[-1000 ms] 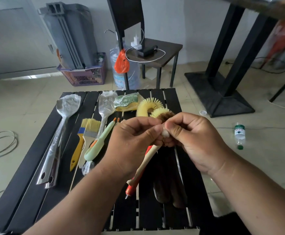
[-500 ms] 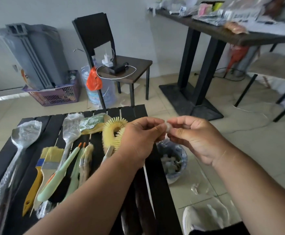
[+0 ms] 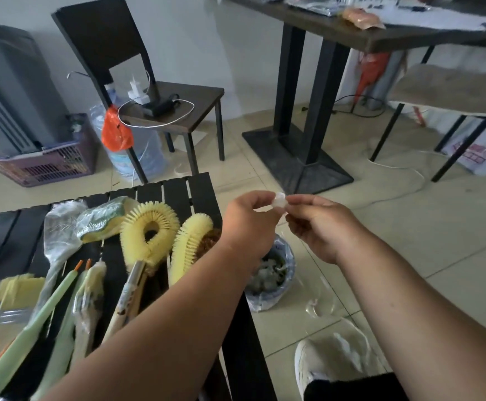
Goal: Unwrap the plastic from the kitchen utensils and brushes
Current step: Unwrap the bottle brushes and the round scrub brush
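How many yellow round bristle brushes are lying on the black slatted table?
2. One ring-shaped yellow brush lies near the far end of the black slatted table; the second yellow brush lies just right of it, partly behind the left forearm. More could be hidden under the arm.

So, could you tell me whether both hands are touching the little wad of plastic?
Touching: the head view shows the left hand and right hand both pinching the plastic wad between their fingertips.

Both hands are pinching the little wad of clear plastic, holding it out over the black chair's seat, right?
Not quite. Both the left hand and right hand do pinch the wad of plastic, but the head view shows it above the scrap-filled bag on the floor beside the slatted table, not over the chair.
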